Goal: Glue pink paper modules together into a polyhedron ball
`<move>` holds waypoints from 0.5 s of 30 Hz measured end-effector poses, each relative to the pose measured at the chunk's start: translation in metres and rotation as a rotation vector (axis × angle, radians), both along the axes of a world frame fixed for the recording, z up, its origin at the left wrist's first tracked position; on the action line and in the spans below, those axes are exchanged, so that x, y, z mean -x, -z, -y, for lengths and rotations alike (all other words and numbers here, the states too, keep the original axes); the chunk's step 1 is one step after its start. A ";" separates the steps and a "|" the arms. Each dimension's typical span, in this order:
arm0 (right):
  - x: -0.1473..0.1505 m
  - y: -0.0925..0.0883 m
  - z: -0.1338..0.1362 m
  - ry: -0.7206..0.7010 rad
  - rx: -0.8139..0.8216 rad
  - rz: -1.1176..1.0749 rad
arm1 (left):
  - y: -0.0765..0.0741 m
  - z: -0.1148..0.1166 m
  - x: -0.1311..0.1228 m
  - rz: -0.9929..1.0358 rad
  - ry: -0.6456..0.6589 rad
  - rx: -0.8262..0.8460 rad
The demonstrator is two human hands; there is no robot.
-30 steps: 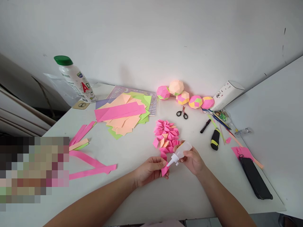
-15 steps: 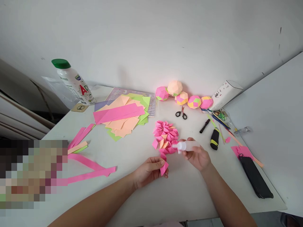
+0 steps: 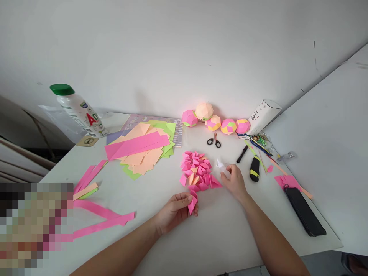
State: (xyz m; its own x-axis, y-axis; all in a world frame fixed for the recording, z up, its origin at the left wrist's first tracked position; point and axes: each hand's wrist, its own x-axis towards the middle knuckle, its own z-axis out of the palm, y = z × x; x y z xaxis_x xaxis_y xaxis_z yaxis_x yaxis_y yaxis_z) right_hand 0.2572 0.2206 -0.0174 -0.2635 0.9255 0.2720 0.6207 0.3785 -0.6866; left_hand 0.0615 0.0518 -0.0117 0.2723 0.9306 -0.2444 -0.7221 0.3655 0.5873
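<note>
Pinches a folded pink paper piece (image 3: 193, 205) in the left fingers (image 3: 181, 201), closed firmly together, just in front of a pile of folded pink and peach paper (image 3: 198, 166); too near the pile's front edge to tell whether joined to it. Curls the right fingers (image 3: 233, 174) narrowly around a white squeeze bottle (image 3: 220, 165), partly hiding its body, with the nozzle pointing away just right of the pile; cannot tell whether resting on the worktop (image 3: 212, 234).

Differs from half a second ago in the bottle: then raised sideways against the pile's right side, now lowered and farther from the pinched piece. Keeps the left grip much the same.

Shows to the left, on the white worktop, long pink strips (image 3: 106, 220), layered coloured sheets (image 3: 143, 149) and a green-capped bottle (image 3: 82, 111). Continues beyond the pile with small scissors (image 3: 214, 142), then five faceted paper balls (image 3: 204, 111) and a white box (image 3: 263, 117) near a pale wall (image 3: 143, 57). Includes at the right a black marker (image 3: 242, 154), a black-and-yellow tool (image 3: 254, 168) and a black case (image 3: 304, 211).
</note>
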 end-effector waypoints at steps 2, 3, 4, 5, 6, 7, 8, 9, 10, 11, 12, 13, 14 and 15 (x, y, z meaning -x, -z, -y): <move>0.000 0.000 0.002 -0.016 -0.023 0.041 | 0.000 0.000 0.000 0.000 0.000 0.000; -0.001 0.000 0.002 -0.022 -0.038 0.069 | 0.000 0.000 0.000 0.000 0.001 0.001; -0.001 0.001 0.003 -0.026 -0.063 0.104 | -0.001 0.000 0.001 -0.001 0.003 0.002; -0.001 0.001 0.003 -0.034 -0.104 0.146 | -0.001 0.000 0.001 -0.002 0.004 0.004; -0.001 0.001 0.003 -0.047 -0.164 0.191 | -0.001 0.000 0.001 -0.002 0.005 0.005; 0.000 -0.001 0.004 -0.066 -0.243 0.233 | -0.001 0.000 0.001 -0.002 0.005 0.005; 0.002 -0.004 0.006 -0.091 -0.333 0.262 | 0.000 0.000 0.001 -0.002 0.003 0.005; 0.004 -0.009 0.009 -0.128 -0.424 0.271 | 0.000 0.000 0.001 -0.002 0.003 0.004; 0.008 -0.017 0.015 -0.172 -0.511 0.265 | 0.000 -0.001 0.001 -0.002 0.002 0.004; 0.013 -0.027 0.022 -0.232 -0.580 0.237 | 0.000 -0.001 0.000 0.001 -0.001 0.005; 0.019 -0.040 0.032 -0.325 -0.631 0.191 | -0.001 -0.001 0.000 0.005 -0.007 0.007; 0.026 -0.056 0.044 -0.438 -0.658 0.154 | -0.001 -0.001 0.000 0.010 -0.017 0.019; 0.034 -0.072 0.058 -0.552 -0.672 0.130 | -0.001 0.000 -0.001 0.015 -0.028 0.037; 0.042 -0.089 0.074 -0.661 -0.686 0.108 | -0.002 0.001 -0.001 0.021 -0.041 0.062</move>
State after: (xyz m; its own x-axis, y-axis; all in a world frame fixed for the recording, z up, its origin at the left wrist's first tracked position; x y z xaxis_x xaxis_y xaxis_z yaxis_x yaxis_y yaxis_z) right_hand 0.2157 0.1466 0.0720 -0.7306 0.2289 0.6433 0.1849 0.9732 -0.1364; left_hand 0.0622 0.0510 -0.0100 0.2397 0.9244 -0.2968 -0.7494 0.3705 0.5487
